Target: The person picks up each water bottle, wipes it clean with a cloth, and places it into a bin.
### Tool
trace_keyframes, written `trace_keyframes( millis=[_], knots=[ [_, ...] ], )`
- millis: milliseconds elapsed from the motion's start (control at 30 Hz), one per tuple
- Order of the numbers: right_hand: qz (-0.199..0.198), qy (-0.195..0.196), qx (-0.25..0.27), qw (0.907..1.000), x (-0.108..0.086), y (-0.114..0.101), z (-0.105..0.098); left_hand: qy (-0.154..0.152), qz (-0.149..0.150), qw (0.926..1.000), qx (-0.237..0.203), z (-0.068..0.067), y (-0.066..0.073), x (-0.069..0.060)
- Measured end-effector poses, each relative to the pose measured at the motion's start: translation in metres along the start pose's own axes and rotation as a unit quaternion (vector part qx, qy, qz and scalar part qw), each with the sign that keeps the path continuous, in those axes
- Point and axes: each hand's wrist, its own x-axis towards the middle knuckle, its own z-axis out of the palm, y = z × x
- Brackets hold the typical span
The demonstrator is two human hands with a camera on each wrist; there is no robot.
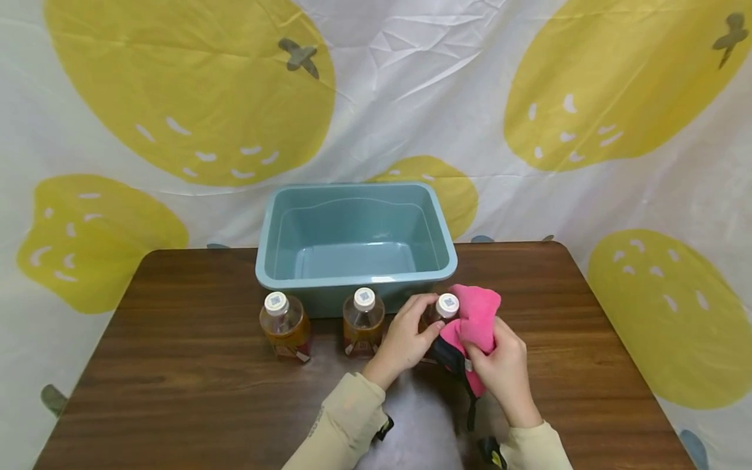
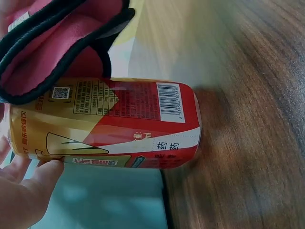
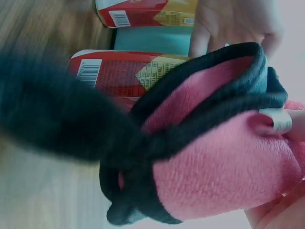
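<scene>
My left hand [image 1: 408,339] grips the upper part of the rightmost bottle [image 2: 143,124], a clear drink bottle with a white cap [image 1: 448,305] and a red and gold label. The bottle stands upright on the table, partly covered in the head view. My right hand [image 1: 506,365] pinches a pink fleecy cloth [image 1: 477,320] with black edging, a white tag [image 3: 279,120] and a dangling black strap [image 1: 472,411]. The cloth is bunched against the right side of the bottle, its folded edge over the label in the left wrist view.
Two similar bottles stand to the left, a middle bottle [image 1: 363,324] and a left bottle [image 1: 286,328]. Behind them a blue-green plastic tub [image 1: 355,282] sits at the back of the wooden table [image 1: 194,378]. A lemon-patterned sheet [image 1: 376,117] hangs behind.
</scene>
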Motion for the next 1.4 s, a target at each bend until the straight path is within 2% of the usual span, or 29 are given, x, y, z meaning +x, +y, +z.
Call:
trace_keyframes(
  millis=[133,400,533,633,767,867,1200,1300,1400],
  knots=[
    [-0.005,-0.006,-0.017,0.9998,0.004,-0.001,0.0,0.005,0.002,1.0,-0.004,0.001,0.001,0.0],
    [0.07,-0.028,0.004,0.9972,-0.007,0.008,0.001,-0.003,-0.009,0.9999,0.004,0.001,0.004,-0.001],
    [0.065,-0.033,-0.002,0.9973,-0.015,0.017,0.005,-0.003,-0.008,1.0,0.001,0.003,0.005,-0.002],
    [0.052,-0.052,-0.016,0.9972,-0.021,0.027,0.012,0.001,-0.006,1.0,-0.006,0.004,0.004,-0.001],
    [0.065,-0.094,-0.043,0.9925,-0.033,0.042,0.025,0.006,-0.002,1.0,-0.006,0.005,0.003,-0.001],
    [0.076,-0.111,-0.062,0.9889,-0.04,0.05,0.033,0.008,0.001,0.9999,-0.006,0.005,0.004,-0.001],
    [0.089,-0.119,-0.074,0.9861,-0.043,0.053,0.041,0.016,-0.006,0.9998,-0.006,0.003,0.005,0.0],
    [0.092,-0.118,-0.074,0.986,-0.044,0.053,0.041,0.024,-0.02,0.9995,-0.006,0.005,0.007,0.0],
    [0.094,-0.113,-0.073,0.9864,-0.044,0.053,0.042,0.037,-0.048,0.998,0.019,0.008,0.011,0.001]
  ],
)
